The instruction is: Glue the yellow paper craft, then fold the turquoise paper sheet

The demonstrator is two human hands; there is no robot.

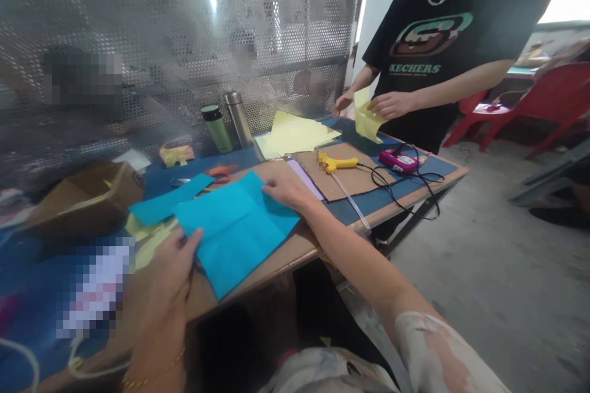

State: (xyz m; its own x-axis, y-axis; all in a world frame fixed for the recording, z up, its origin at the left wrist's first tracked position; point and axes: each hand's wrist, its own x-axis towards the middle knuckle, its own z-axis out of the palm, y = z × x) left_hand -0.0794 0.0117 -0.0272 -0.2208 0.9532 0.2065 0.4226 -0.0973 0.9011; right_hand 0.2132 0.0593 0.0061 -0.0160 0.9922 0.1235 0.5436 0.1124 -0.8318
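Note:
A creased sheet of blue paper (239, 233) is spread between my two hands at the near edge of the table. My left hand (177, 258) grips its left edge, thumb on top and the other fingers hidden underneath. At the upper right side, my right hand (283, 190) pinches the same sheet with its fingers curled. Behind the sheet lies a narrower blue paper strip (170, 199), with pale yellow paper (152, 239) partly under it. Orange-handled scissors (221, 177) rest just beyond the sheet, their blades partly covered.
A yellow glue gun (341, 163) lies on cardboard (354, 181), near a purple box (399, 161) with black cable. A cardboard box (87, 196) stands left; a green bottle (217, 130) and steel flask (238, 120) stand behind. Across the table, a person (428, 61) holds yellow paper (366, 116).

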